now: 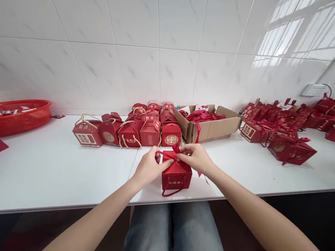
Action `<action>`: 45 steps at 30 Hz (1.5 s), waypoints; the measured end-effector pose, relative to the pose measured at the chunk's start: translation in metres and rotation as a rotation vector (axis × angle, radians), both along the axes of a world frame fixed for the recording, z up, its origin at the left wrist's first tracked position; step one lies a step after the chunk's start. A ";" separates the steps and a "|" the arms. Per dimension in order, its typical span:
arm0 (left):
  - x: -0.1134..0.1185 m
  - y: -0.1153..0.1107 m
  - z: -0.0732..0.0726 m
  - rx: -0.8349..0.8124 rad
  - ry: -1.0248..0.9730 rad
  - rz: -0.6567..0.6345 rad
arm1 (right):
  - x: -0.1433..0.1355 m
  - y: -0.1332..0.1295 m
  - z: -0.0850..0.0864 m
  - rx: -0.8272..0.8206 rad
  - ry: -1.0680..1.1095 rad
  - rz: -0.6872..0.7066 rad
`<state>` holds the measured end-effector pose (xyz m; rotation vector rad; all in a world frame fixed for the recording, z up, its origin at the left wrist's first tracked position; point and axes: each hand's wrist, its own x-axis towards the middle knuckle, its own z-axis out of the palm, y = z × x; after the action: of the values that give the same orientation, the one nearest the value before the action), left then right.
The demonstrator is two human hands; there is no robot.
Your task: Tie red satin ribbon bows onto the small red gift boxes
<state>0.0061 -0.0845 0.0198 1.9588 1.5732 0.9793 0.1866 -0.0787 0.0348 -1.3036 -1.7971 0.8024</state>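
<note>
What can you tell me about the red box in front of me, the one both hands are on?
The red box looks like folded card, small, with gold print on its front and a red cord loop hanging below. It stands upright near the white table's front edge. A red ribbon crosses its peaked top; the left hand and right hand pinch that ribbon.

Double-happiness sign 囍 stands on the leftmost red gift box (87,134).
</note>
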 end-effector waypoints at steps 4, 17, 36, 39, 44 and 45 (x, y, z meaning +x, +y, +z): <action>-0.002 0.003 0.025 0.062 0.110 -0.214 | -0.009 0.000 0.000 0.062 -0.168 -0.096; 0.044 0.050 0.091 0.214 0.299 -0.566 | -0.005 -0.008 0.004 0.027 -0.097 0.107; -0.005 0.031 0.016 0.241 0.070 -0.355 | -0.002 -0.001 -0.006 0.085 0.046 0.163; -0.007 0.032 0.017 0.168 -0.026 -0.392 | -0.003 -0.003 -0.006 0.063 0.083 0.145; -0.007 0.028 0.013 0.054 -0.243 -0.431 | -0.007 -0.007 -0.010 0.010 0.313 0.001; -0.006 0.027 0.012 0.021 -0.294 -0.450 | -0.007 -0.007 -0.011 0.033 0.315 0.001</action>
<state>-0.0003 -0.0575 0.0317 1.9544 0.9132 1.0311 0.1793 -0.0860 0.0239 -1.0868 -1.5535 0.9194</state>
